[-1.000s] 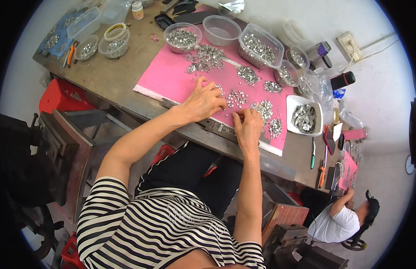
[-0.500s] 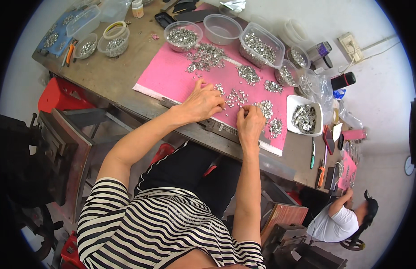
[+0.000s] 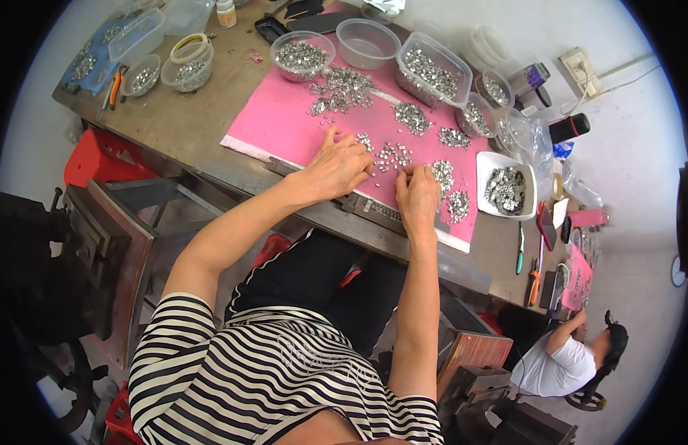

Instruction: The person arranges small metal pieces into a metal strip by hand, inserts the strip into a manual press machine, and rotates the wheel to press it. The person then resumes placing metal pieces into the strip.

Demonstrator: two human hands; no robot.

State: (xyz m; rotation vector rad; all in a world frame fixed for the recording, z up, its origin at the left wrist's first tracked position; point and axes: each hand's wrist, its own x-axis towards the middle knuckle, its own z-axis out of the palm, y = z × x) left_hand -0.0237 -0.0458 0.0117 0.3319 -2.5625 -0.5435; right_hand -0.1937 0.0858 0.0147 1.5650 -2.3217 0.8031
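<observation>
My left hand (image 3: 336,170) rests over the pink mat (image 3: 273,111) near the table's front edge, thumb and forefinger pinched together, an outer finger held apart. To its right, my right hand (image 3: 418,194) has its fingertips drawn together. Anything in either pinch is too small or hidden to make out. Just beyond and between them lie loose small shiny metal pieces (image 3: 393,156). A narrow slotted metal bar (image 3: 374,209) lies along the edge below my hands, partly covered by the right one. More piles of pieces (image 3: 442,175) sit beside my right hand.
Clear tubs (image 3: 303,55) of metal pieces line the mat's far side. A white square dish (image 3: 507,185) holds darker metal parts. Further right lie orange-handled pliers (image 3: 534,288) and a green-handled tool (image 3: 520,252). A co-worker (image 3: 559,363) in white sits at the right.
The view has shifted slightly. Both hands keep nearly the same places and finger poses, the right one a touch farther forward.
</observation>
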